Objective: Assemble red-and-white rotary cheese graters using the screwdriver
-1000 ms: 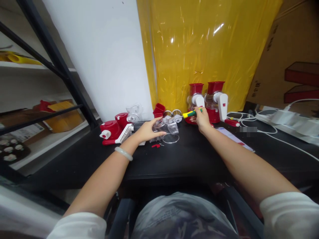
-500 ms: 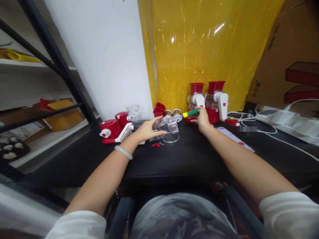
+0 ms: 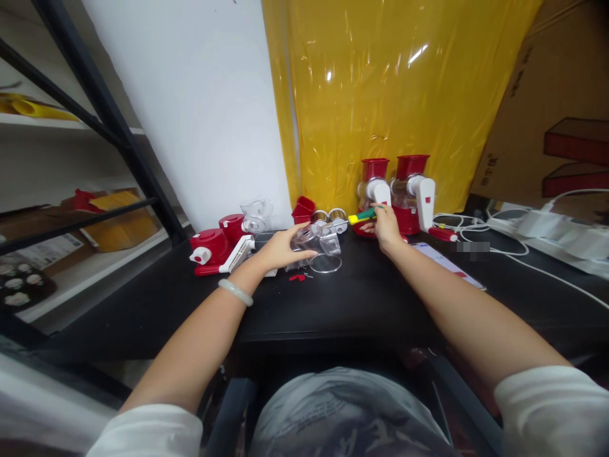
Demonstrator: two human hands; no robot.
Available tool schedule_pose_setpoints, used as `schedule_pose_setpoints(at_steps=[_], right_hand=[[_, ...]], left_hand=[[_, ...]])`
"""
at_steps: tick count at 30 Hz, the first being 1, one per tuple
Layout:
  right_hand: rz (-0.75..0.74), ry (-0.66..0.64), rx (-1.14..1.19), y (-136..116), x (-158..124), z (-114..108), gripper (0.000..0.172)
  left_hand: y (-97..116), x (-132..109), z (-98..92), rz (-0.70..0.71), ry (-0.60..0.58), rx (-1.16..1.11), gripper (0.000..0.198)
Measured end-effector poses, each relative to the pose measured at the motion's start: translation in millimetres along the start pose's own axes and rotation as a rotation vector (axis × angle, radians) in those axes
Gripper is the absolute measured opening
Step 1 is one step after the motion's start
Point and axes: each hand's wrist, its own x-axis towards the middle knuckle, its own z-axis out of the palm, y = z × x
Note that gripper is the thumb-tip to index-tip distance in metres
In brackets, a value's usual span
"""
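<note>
My left hand [image 3: 288, 247] is closed around a clear plastic grater body [image 3: 326, 241], which lies on its side on the black table. In my right hand [image 3: 386, 226] is a screwdriver [image 3: 364, 216] with a green and yellow handle, its shaft pointing left toward the clear body. Whether the tip touches it I cannot tell. Just in front of the clear body lie a small red piece [image 3: 297, 277] and a tiny metal part [image 3: 308, 275]. Behind it stand metal grater drums [image 3: 337, 218] and a red hopper [image 3: 303, 208].
Two assembled red and white rotary graters [image 3: 413, 190] stand at the back right. Red bases [image 3: 209, 247] and a white crank handle [image 3: 238, 252] sit at left. A phone [image 3: 447, 263], white cables [image 3: 504, 244] and a power strip [image 3: 571, 238] are on the right.
Almost nothing has shifted. The screwdriver and my right hand have moved very slightly, while my left hand keeps its place on the clear body.
</note>
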Motion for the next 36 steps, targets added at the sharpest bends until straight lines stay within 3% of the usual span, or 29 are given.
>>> schedule_pose_setpoints(at_steps=[7, 16, 26, 36], right_hand=[[0.005, -0.011, -0.006, -1.5, -1.4, 0.2, 0.011], [-0.063, 0.004, -0.055, 1.0, -3.6, -0.4, 0.033], [0.007, 0.000, -0.049, -2.7, -5.4, 1.1, 0.011], [0.013, -0.023, 0.016, -2.2, -3.2, 1.5, 0.016]], left_hand=[[-0.2, 0.0, -0.3, 0.004, 0.000, -0.002, 0.083], [-0.9, 0.2, -0.1, 0.003, 0.002, -0.001, 0.083], [-0.1, 0.3, 0.2, -0.007, 0.006, 0.013, 0.083], [-2.9, 0.9, 1.0, 0.014, 0.015, 0.014, 0.084]])
